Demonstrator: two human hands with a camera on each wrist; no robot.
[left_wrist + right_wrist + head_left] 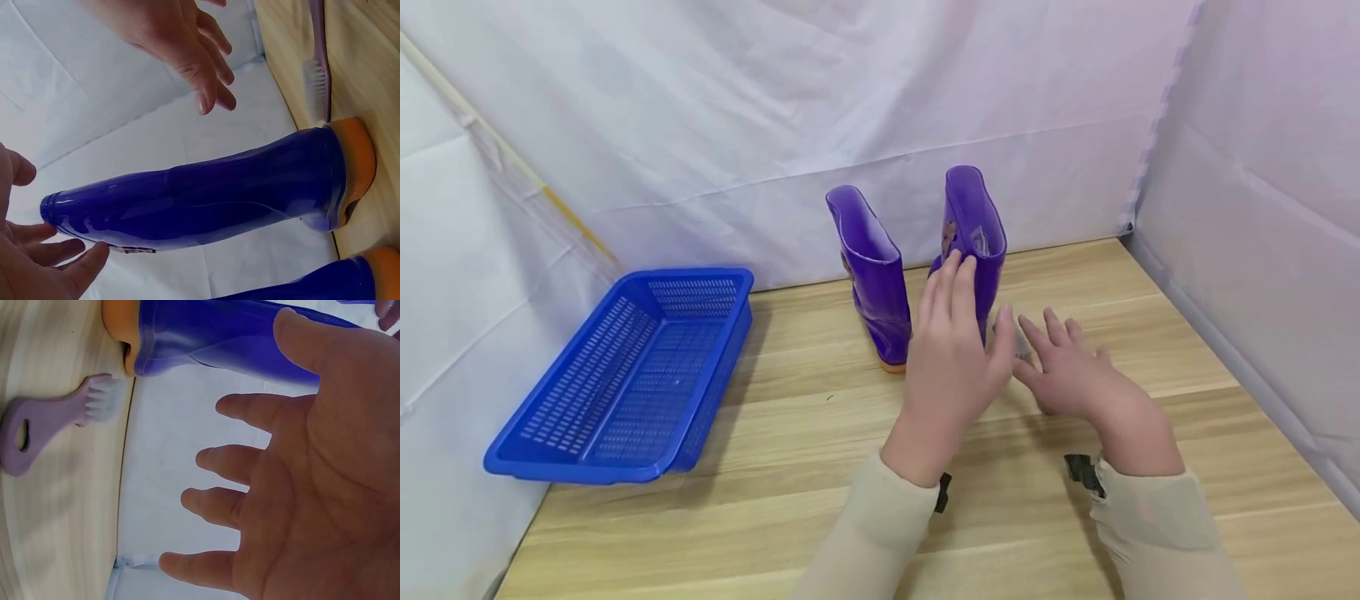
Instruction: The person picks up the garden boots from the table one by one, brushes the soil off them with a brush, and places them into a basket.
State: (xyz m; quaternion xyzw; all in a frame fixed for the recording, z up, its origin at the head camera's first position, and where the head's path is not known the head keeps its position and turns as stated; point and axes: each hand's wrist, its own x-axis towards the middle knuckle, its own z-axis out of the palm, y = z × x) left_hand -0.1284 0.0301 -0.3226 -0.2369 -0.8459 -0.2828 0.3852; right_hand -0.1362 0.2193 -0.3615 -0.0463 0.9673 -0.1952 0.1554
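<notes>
Two purple rain boots with orange soles stand upright on the table: the left boot [872, 250] and the right boot [988, 275]. My left hand [951, 358] is in front of the right boot, its fairly straight fingers close to the boot's upper shaft. To the right of that boot, my right hand [1075, 375] is held above the table with fingers spread and nothing in it. A scrubbing brush [53, 422] with a mauve handle and white bristles lies beside the right boot; in the head view my right hand hides most of it.
A blue plastic basket [711, 392] with perforated sides sits on the left part of the wooden table [790, 442]. White cloth [737, 108] hangs behind the table and along both sides.
</notes>
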